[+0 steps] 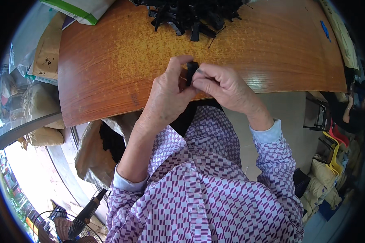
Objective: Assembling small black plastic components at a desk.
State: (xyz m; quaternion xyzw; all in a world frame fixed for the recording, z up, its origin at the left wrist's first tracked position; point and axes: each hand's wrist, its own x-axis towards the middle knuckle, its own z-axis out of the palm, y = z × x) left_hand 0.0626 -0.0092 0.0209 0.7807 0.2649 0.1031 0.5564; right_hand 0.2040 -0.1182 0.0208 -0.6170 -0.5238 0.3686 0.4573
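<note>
The left hand (166, 93) holds a small, narrow, blunt-ended black piece (192, 73) over the desk (105, 69), the right hand (228, 88) pinched closed at its side.

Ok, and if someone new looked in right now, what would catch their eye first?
Probably the small black piece in the left hand, with the right hand close against it, above the near side of the wooden table. Next, the heap of black parts at the top of the picture, and the purple-and-white checked shirt filling the lower middle.
</note>
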